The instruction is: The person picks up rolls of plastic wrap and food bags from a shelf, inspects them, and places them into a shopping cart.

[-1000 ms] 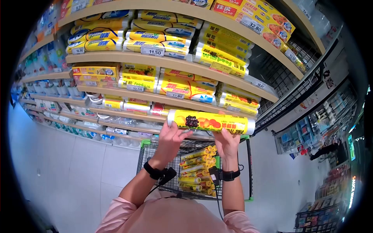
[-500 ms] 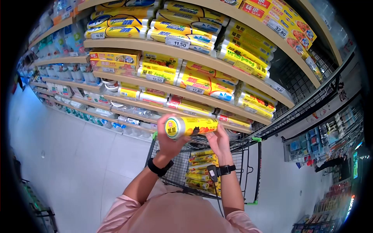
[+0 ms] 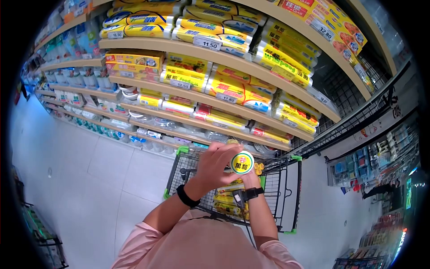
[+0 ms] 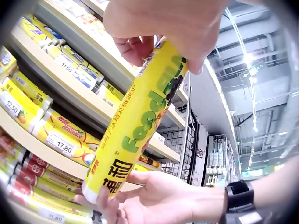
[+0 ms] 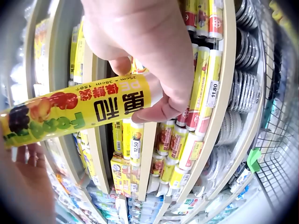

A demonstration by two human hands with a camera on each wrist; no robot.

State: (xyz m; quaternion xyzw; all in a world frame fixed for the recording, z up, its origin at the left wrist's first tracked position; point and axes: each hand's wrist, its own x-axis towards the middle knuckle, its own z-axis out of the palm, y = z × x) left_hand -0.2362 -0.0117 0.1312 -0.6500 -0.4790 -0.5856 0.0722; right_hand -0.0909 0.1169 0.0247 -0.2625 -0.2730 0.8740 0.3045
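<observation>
A yellow roll with a white end (image 3: 242,162) points its round, labelled end at the head camera, above a shopping cart. My left hand (image 3: 214,167) grips it from the left; my right hand (image 3: 251,178) is mostly hidden behind it. In the left wrist view the roll (image 4: 135,121) stands tilted, its upper end between the left hand's (image 4: 168,23) thumb and fingers, the right hand (image 4: 159,198) at its lower end. The right wrist view shows the right hand (image 5: 145,51) pinching one end of the roll (image 5: 70,109), with the left hand (image 5: 30,186) at the other.
Shelves (image 3: 170,89) of yellow rolls and boxes with price tags rise in front. Below the hands stands a wire cart with green corners (image 3: 182,150), holding several yellow rolls (image 3: 226,208). More racks (image 3: 347,168) stand at the right.
The roll has turned from lying crosswise to pointing its end at the head camera. My left hand has moved right and round it, and my right hand is now largely behind it.
</observation>
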